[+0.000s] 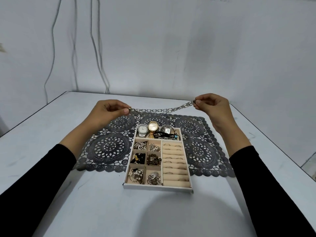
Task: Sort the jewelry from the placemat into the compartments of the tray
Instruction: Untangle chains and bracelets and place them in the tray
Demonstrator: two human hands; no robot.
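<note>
A silver chain necklace (162, 109) hangs doubled in a shallow arc above the far edge of the dark lace placemat (109, 147). My left hand (109, 110) pinches its left end and my right hand (212, 105) pinches its right end, both raised above the mat. Below them the beige tray (158, 186) lies on the mat and table. Its far compartment holds three watches (153, 126) and dark bracelets. Small left compartments hold beads, chains and pearls, and the right slotted section (175, 161) holds rings.
The white table (102, 211) reaches a grey wall behind, with cables (95, 48) hanging down the wall at the left. The table's right edge (273, 139) runs close to my right forearm. Black sleeves cover both forearms.
</note>
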